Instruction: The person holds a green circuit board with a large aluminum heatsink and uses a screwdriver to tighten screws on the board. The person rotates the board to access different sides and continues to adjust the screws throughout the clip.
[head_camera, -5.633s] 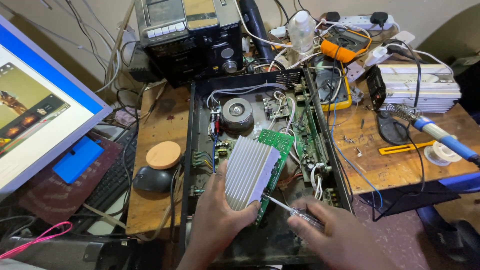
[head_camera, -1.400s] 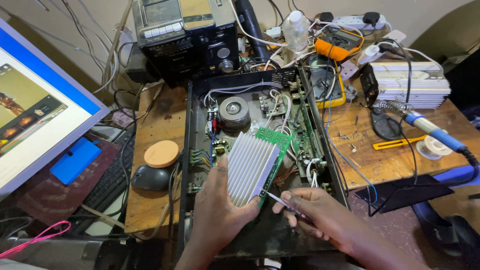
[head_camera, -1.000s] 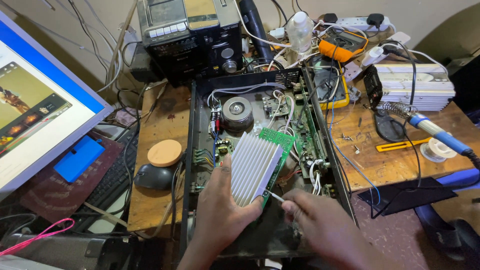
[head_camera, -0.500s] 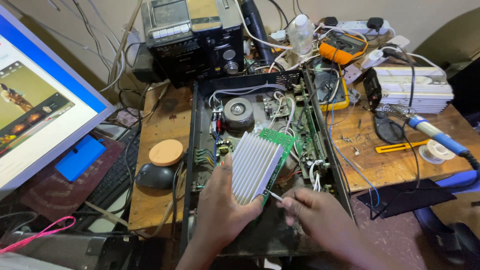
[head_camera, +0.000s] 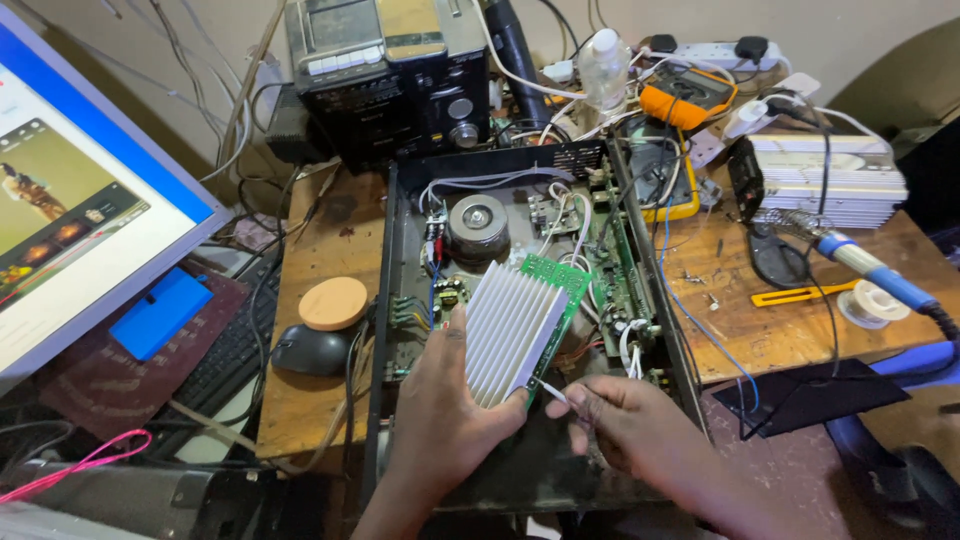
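At centre frame your left hand (head_camera: 440, 425) grips the finned silver heatsink (head_camera: 512, 332) and its green board above the open black chassis (head_camera: 385, 330). Your right hand (head_camera: 625, 425) has crept closer, fingers pinched on a thin tool (head_camera: 553, 393) now touching the board's edge. An orange meter (head_camera: 688, 97) sits upper right.

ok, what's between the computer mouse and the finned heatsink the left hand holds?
Head view: the open chassis's black left wall runs between the mouse and the heatsink, with a cable beside it. Left hand grips the heatsink's lower edge.
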